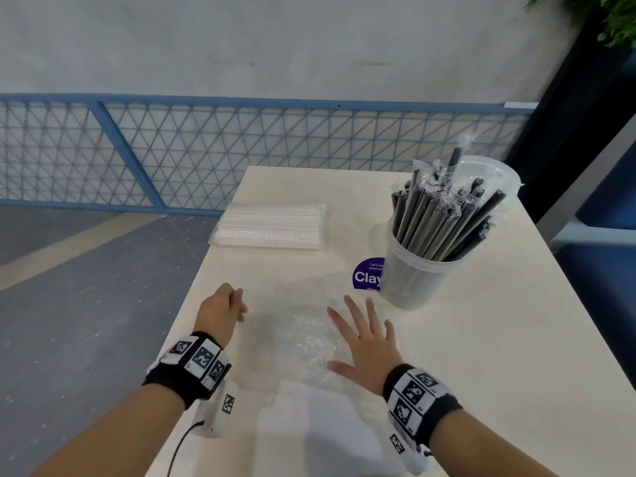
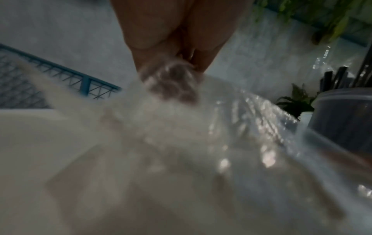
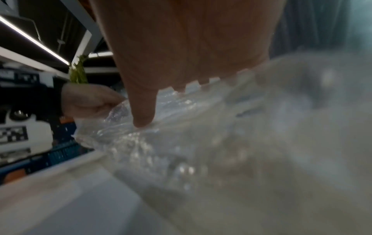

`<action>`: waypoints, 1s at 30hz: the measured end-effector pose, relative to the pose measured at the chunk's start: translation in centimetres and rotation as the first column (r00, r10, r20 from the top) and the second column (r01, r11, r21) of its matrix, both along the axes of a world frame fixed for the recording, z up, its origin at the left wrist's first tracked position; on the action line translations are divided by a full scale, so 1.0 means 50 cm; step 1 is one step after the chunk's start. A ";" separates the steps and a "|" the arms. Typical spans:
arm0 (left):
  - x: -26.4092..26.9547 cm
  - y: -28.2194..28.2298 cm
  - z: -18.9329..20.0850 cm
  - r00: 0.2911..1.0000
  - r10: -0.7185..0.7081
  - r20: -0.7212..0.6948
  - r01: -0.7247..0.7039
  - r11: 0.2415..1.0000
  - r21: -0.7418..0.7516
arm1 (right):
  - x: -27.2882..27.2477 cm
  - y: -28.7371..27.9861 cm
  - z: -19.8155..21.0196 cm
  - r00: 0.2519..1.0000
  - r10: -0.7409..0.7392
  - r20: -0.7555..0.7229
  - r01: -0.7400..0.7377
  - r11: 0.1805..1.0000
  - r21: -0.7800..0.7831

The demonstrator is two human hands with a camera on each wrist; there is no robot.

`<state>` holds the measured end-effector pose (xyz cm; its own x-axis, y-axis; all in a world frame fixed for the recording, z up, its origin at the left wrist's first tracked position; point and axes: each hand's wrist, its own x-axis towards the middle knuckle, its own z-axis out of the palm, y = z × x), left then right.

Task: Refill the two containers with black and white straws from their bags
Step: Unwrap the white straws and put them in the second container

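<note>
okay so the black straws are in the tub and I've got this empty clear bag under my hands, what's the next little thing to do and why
Probably let go of the empty clear bag and reach for the pack of white straws. The container already holds black straws. Your left hand pinches the spent bag's edge while your right hand presses it flat. The white pack lies unopened at the table's far edge.

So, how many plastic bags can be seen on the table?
2: an empty clear bag under both hands at the near edge, and a sealed bag of white straws farther back on the left. Others may lie outside the view.
</note>
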<state>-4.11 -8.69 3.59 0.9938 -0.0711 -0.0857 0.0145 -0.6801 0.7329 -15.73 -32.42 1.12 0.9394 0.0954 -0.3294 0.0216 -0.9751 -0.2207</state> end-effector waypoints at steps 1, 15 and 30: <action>-0.001 -0.007 -0.005 0.999 0.018 -0.030 -0.019 0.999 -0.031 | 0.001 -0.001 -0.017 0.998 -0.001 -0.065 -0.002 0.999 -0.046; 0.044 -0.032 -0.047 0.992 0.124 -0.035 -0.116 0.978 0.172 | 0.014 -0.031 -0.053 0.935 0.076 -0.346 -0.113 0.989 -0.090; -0.009 -0.020 -0.072 0.651 -0.452 -0.609 0.758 0.354 0.548 | 0.022 -0.053 -0.059 0.932 0.079 -0.353 -0.105 0.993 -0.053</action>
